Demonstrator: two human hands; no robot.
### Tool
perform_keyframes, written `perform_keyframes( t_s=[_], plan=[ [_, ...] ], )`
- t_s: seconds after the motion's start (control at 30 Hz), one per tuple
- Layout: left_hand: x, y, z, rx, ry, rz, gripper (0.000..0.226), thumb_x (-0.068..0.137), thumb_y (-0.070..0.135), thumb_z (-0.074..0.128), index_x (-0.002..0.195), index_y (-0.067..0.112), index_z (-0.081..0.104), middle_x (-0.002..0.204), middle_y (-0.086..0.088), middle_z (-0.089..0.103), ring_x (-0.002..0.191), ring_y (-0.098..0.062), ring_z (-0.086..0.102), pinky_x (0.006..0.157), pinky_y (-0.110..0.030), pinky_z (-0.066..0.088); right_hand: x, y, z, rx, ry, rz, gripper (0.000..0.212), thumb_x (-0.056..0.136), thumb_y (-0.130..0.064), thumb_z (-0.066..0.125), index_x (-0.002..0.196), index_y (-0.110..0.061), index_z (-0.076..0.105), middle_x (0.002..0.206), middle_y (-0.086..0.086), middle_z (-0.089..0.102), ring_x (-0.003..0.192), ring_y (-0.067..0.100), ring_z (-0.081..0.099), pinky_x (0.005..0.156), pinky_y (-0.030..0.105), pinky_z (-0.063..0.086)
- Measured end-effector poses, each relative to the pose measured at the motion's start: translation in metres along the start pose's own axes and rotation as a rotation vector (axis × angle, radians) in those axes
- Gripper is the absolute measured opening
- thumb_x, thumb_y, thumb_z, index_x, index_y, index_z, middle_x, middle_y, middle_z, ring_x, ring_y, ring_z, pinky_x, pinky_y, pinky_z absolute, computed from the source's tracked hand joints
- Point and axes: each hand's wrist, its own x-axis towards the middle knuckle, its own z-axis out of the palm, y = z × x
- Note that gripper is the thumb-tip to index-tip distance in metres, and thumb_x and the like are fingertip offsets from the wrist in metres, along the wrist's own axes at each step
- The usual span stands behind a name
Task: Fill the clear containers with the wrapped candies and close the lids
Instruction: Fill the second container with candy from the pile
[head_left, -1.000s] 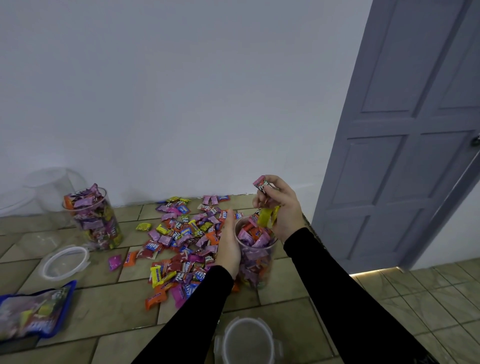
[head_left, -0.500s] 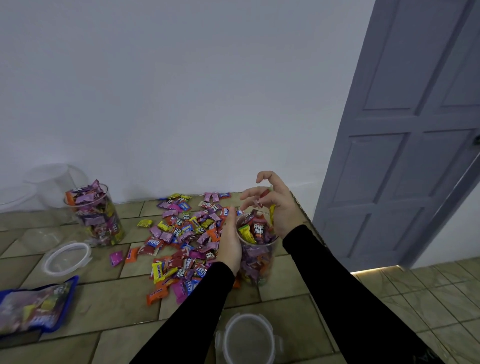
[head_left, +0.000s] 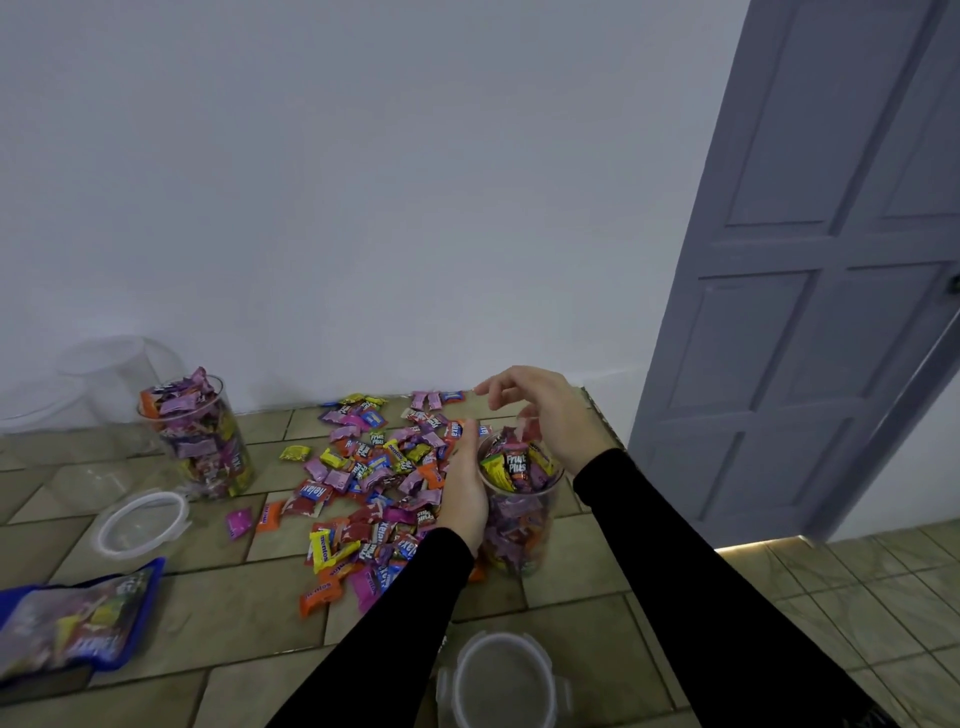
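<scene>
Standing on the tiled floor, a clear container is packed with wrapped candies up to its rim, and the left hand steadies it, fingers wrapped round its left wall in a firm grip. Just above the container's mouth, the right hand hovers with fingers loosely spread and curved downward, grasping nothing. A loose pile of wrapped candies lies scattered on the floor just left of the held container, reaching back to the white wall. Farther left, a second filled container stands lidless near the wall, with an empty clear tub behind it. One round lid lies flat before that container; another lid lies between the person's black sleeves. A candy bag lies at the lower left.
</scene>
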Motion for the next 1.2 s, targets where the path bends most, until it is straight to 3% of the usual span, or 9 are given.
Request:
perform_keyframes(
  t_s=[0.17,0.23,0.33,0.5,0.6,0.7,0.9,1.13,1.2],
  plan=[
    [0.003,0.002,-0.005,0.018,-0.036,-0.019,0.062,0.096,0.056,0.038,0.118,0.004,0.065,0.112,-0.019,0.07,0.108,-0.033,0.065,0.101,-0.048,0.047,-0.003,-0.01,-0.015,-0.377,0.003,0.087,0.018,0.094,-0.018,0.053,0.085,-0.019,0.069,0.085,-0.008,0.066,0.074,0.002,0.056,0.065,0.013,0.041],
    [0.005,0.0,-0.007,0.006,0.003,-0.002,0.064,0.094,0.06,0.041,0.121,0.007,0.063,0.114,-0.017,0.07,0.11,-0.031,0.065,0.104,-0.048,0.045,-0.008,-0.014,-0.02,-0.566,-0.029,0.1,0.014,0.09,-0.02,0.06,0.097,-0.018,0.072,0.092,-0.005,0.068,0.073,0.001,0.058,0.064,0.007,0.041],
    [0.007,-0.003,-0.007,0.04,-0.025,0.014,0.069,0.086,0.07,0.046,0.123,0.014,0.063,0.119,-0.008,0.069,0.114,-0.023,0.063,0.106,-0.045,0.043,-0.013,-0.02,-0.019,-0.718,-0.152,0.139,0.029,0.084,-0.025,0.071,0.112,-0.017,0.07,0.107,-0.001,0.07,0.088,0.008,0.064,0.076,0.017,0.047],
    [0.006,-0.003,-0.006,0.082,-0.057,0.041,0.048,0.101,0.044,0.035,0.097,0.013,0.071,0.088,-0.006,0.076,0.082,-0.017,0.072,0.078,-0.03,0.056,-0.015,-0.023,0.003,-1.035,-0.351,0.113,0.041,0.081,-0.013,0.068,0.12,-0.026,0.067,0.112,0.004,0.065,0.099,0.019,0.06,0.071,0.023,0.045],
    [0.006,-0.003,-0.007,0.081,-0.034,0.056,0.049,0.1,0.046,0.036,0.099,0.012,0.071,0.089,-0.009,0.074,0.083,-0.019,0.07,0.082,-0.033,0.054,-0.015,-0.025,0.007,-1.087,-0.343,0.11,0.035,0.081,-0.01,0.066,0.114,-0.021,0.07,0.1,0.005,0.064,0.096,0.021,0.061,0.065,0.02,0.041],
    [0.006,-0.004,-0.007,0.065,-0.056,0.058,0.049,0.101,0.043,0.035,0.094,0.008,0.07,0.076,-0.004,0.071,0.068,-0.013,0.068,0.067,-0.025,0.054,-0.016,-0.018,0.014,-1.159,-0.356,0.098,0.021,0.082,-0.011,0.064,0.101,-0.013,0.074,0.095,0.007,0.068,0.089,0.022,0.062,0.048,0.016,0.027],
    [0.004,-0.001,-0.004,0.079,-0.057,0.066,0.049,0.102,0.041,0.032,0.099,0.006,0.067,0.083,-0.004,0.07,0.074,-0.014,0.067,0.067,-0.026,0.054,-0.011,-0.01,0.016,-1.209,-0.322,0.135,0.022,0.085,-0.014,0.062,0.104,-0.008,0.071,0.106,0.011,0.068,0.099,0.028,0.062,0.072,0.029,0.041],
    [-0.003,-0.002,-0.005,0.09,-0.04,0.032,0.049,0.1,0.042,0.037,0.101,0.006,0.069,0.099,-0.011,0.07,0.091,-0.022,0.066,0.089,-0.039,0.051,-0.012,-0.018,0.017,-1.242,-0.408,0.188,0.025,0.086,-0.012,0.061,0.109,-0.004,0.068,0.105,0.015,0.066,0.078,0.022,0.047,0.046,0.022,0.026],
    [-0.006,-0.001,-0.007,0.094,-0.068,0.025,0.047,0.1,0.04,0.037,0.098,0.006,0.069,0.091,-0.008,0.073,0.083,-0.018,0.068,0.082,-0.032,0.054,-0.013,-0.023,0.014,-1.205,-0.472,0.206,0.025,0.084,-0.014,0.066,0.108,-0.006,0.071,0.095,0.012,0.065,0.077,0.019,0.049,0.048,0.017,0.028]
  ],
)
